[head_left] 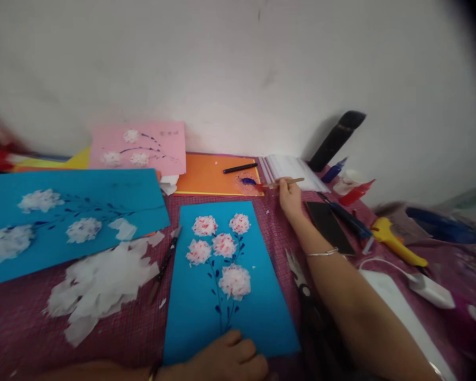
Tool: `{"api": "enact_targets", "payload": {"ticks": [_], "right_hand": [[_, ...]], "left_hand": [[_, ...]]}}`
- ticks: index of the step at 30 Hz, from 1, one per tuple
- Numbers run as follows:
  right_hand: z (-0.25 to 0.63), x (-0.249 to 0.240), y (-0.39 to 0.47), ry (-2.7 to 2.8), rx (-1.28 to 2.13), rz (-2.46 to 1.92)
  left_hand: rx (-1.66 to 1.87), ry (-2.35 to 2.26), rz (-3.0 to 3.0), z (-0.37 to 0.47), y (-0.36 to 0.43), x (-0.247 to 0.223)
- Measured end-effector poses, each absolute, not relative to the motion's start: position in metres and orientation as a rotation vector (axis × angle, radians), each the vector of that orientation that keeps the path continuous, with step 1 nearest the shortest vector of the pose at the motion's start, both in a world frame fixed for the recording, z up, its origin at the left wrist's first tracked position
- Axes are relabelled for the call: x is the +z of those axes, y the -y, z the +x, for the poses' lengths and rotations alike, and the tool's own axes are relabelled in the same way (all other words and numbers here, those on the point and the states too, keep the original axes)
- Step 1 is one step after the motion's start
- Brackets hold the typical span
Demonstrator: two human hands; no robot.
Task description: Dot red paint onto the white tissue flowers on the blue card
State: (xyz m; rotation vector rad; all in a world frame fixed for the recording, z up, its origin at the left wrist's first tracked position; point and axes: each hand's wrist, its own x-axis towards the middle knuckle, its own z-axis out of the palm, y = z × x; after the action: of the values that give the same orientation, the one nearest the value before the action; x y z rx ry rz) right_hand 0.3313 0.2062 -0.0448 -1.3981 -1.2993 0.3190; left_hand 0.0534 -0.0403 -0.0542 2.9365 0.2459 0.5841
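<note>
My right hand (290, 200) is closed round a thin wooden brush (295, 181), its tip at red and blue paint (249, 181) on an orange sheet (206, 177). Curled fingers of my left hand (232, 360) rest at the bottom edge of a blue sheet (206, 330); nothing shows in them. That sheet bears several white paper flowers dabbed with red (235, 281), with dark blue stems and leaves. A black pen (240, 168) lies on the orange sheet.
Scissors (299, 275), a black phone-like slab (329, 227), a yellow glue gun (399, 243) and paint tubes (357, 193) lie right. White paper scraps (103, 280), another pen (166, 262), a larger blue sheet (115, 185) and a pink card (158, 143) are left. A wall stands behind.
</note>
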Motion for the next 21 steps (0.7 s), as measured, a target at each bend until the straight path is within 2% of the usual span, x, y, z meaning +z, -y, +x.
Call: {"api": "enact_targets", "payload": {"ticks": [4,11,16,21], "right_hand": [[0.332,-0.046,-0.209,1.249,0.369,-1.371],[0.331,-0.022,-0.203,1.029,0.541,-1.326],[0.315,-0.010,-0.158,1.032,0.762,-1.306],[0.278,-0.013,-0.110,1.142,0.706,-1.255]], "left_hand": [[0.401,-0.241,2.910,0.049,0.038,-0.034],[0.493,-0.212,2.971,0.049,0.044,-0.036],[0.298,-0.150,2.973,0.045,0.039,-0.017],[0.285,-0.135,2.939,0.045,0.038,-0.014]]}}
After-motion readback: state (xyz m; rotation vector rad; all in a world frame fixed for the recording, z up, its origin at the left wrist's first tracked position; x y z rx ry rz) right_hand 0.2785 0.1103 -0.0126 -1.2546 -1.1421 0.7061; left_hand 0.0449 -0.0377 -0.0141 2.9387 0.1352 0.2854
